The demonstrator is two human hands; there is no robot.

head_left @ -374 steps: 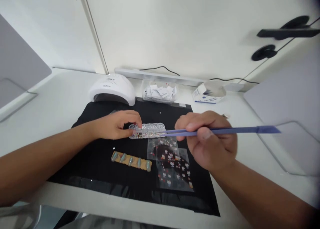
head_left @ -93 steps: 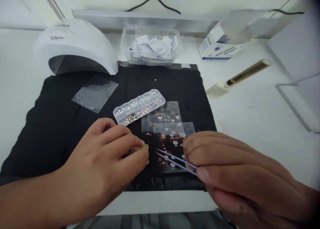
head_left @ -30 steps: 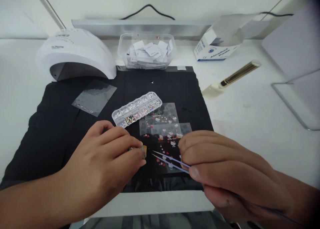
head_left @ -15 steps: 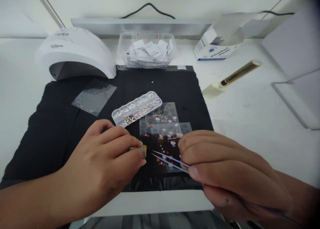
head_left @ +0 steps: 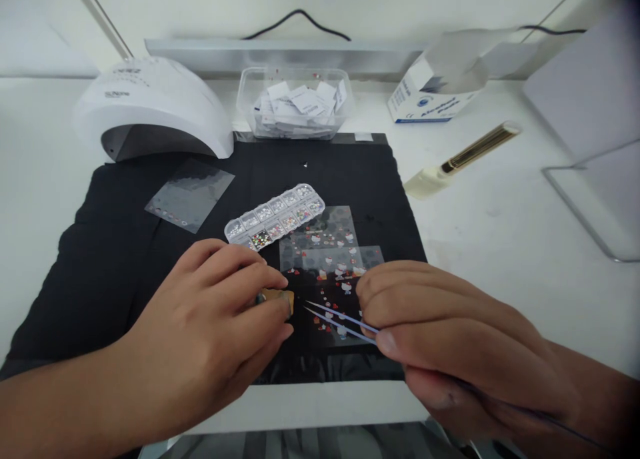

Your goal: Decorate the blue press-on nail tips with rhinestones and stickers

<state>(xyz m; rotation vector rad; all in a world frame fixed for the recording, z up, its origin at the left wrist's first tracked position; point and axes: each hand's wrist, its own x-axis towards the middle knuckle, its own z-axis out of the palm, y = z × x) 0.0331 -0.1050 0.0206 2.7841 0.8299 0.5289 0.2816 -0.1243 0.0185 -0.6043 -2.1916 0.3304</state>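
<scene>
White nail lamp (head_left: 155, 105) sits way beyond the left hand, clear tub of paper slips (head_left: 295, 102) next to it, gold-capped tube (head_left: 463, 159) far past the right.

Around the black mat (head_left: 115, 245) there are two hands — a left hand (head_left: 200, 339) and a right hand (head_left: 450, 345). One pair of tweezers (head_left: 335, 320) sits over the mat. On the mat lie one gem box (head_left: 275, 215) and three clear sticker sheets — one (head_left: 189, 195) on its left part, two (head_left: 327, 242) overlapping near its middle. Behind the mat stand one white lamp (head_left: 150, 105), one clear tub (head_left: 295, 102) and one small cardboard box (head_left: 435, 92). One gold-handled brush (head_left: 460, 160) lies right of the mat.
</scene>
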